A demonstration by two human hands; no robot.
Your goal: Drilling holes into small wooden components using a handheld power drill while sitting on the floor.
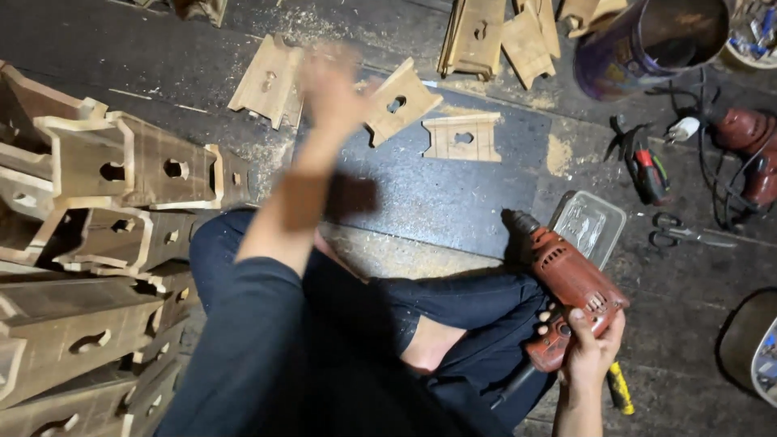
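My right hand (589,350) grips the handle of a red electric drill (566,283), which rests by my knee with its chuck pointing up and away. My left hand (330,85) is stretched forward over the dark floor and blurred by motion. It hovers between two flat wooden pieces with keyhole cutouts (267,79) (399,100). Whether the fingers hold anything cannot be made out. My legs in dark trousers (453,303) are folded on the floor below.
Stacked wooden box frames (121,174) fill the left side. More cut wooden pieces (463,136) lie ahead. A clear plastic tray (589,225), pliers (647,166), scissors (684,235), a second red power tool (749,142), a bucket (647,40) and a yellow-handled tool (619,387) lie at right.
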